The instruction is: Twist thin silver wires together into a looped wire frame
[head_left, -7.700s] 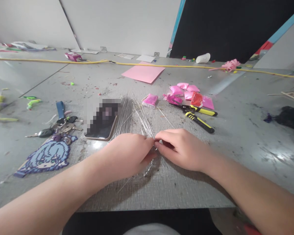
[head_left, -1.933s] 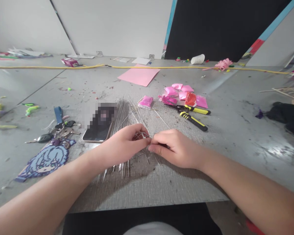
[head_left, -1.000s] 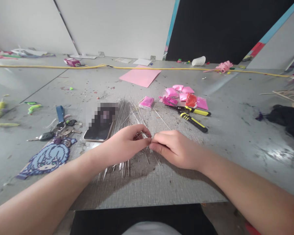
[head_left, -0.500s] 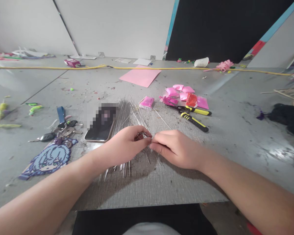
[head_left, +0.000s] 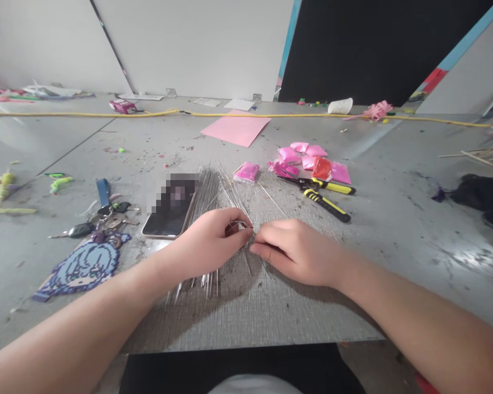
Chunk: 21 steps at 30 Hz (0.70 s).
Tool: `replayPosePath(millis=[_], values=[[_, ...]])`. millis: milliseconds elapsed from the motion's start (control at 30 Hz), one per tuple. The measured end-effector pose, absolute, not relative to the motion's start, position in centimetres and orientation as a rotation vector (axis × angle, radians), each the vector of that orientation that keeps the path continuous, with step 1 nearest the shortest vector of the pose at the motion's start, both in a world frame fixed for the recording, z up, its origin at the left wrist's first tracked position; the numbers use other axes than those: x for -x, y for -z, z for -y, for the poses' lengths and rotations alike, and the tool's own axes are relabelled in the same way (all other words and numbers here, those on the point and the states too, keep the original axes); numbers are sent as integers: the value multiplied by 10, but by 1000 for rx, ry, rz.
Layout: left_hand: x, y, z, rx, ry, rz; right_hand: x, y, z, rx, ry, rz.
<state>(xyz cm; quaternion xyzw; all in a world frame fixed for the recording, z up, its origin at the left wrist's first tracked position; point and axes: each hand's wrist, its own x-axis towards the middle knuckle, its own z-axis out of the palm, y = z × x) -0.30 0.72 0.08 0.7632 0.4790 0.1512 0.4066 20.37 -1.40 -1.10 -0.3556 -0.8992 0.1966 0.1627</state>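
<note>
My left hand [head_left: 213, 238] is closed in a pinch on a piece of bent thin metal wire [head_left: 241, 224], which shows between thumb and forefinger. Close to its right, my right hand [head_left: 298, 251] has thumb and fingers drawn together; whatever they hold, if anything, is hidden. A narrow gap separates the two sets of fingertips. Beneath and behind my left hand lies a bundle of straight thin metal wires [head_left: 208, 189], with a few strays fanning out to the right. A smartphone [head_left: 168, 219] lies along the bundle's left side.
Pliers [head_left: 326, 203] with yellow-black handles lie beyond my right hand, beside several pink packets [head_left: 288, 155] and a red packet [head_left: 321, 168]. Keys [head_left: 110, 219] with a pixel-art charm [head_left: 84, 268] are at left. A yellow cord [head_left: 230, 115] crosses the table behind a pink sheet [head_left: 236, 130].
My right hand's fingertips have drawn slightly apart from my left hand's and sit a little lower. My left hand keeps its pinch on the wire, almost unmoved.
</note>
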Motion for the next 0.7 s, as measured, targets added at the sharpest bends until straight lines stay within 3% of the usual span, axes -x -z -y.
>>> replayPosePath(millis=[700], values=[[4, 1, -9, -2000, -396, -1205, -204, 10, 15, 1044, -557, 2556]])
